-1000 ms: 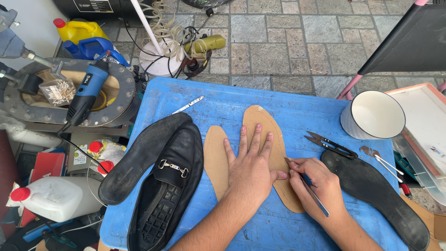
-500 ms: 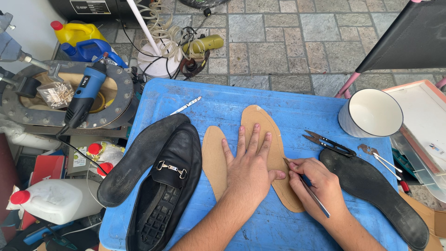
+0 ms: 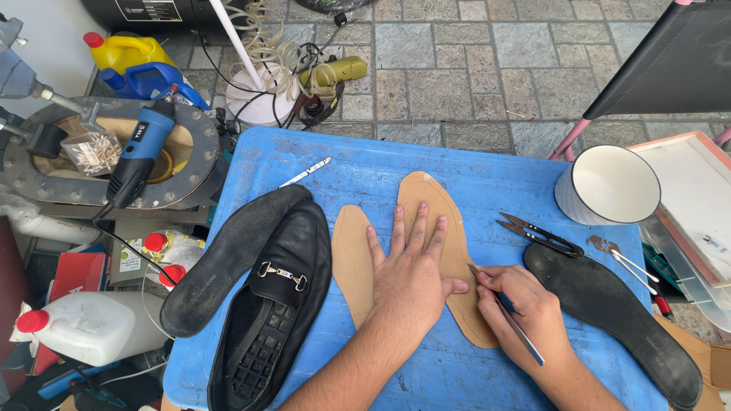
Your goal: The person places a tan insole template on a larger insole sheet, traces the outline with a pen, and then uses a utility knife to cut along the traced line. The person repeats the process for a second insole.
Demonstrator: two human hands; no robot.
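Observation:
My left hand (image 3: 411, 274) lies flat, fingers spread, pressing a tan insole-shaped cardboard piece (image 3: 426, 199) onto the blue table (image 3: 358, 164). A second, smaller tan piece (image 3: 352, 259) lies just to its left, partly under my wrist. My right hand (image 3: 525, 312) grips a thin pen (image 3: 509, 316) with its tip at the right edge of the pressed piece. A black loafer (image 3: 278, 304) lies on its side at the left, beside a black insole (image 3: 228, 259). Another black sole (image 3: 609, 320) lies to the right of my right hand.
Small black snips (image 3: 537, 232) and a white cup (image 3: 609, 186) sit at the table's right. A white marker (image 3: 306, 172) lies near the back edge. Left of the table are a blue power tool (image 3: 141, 156), bottles and a round metal stand. A tray (image 3: 697, 198) is far right.

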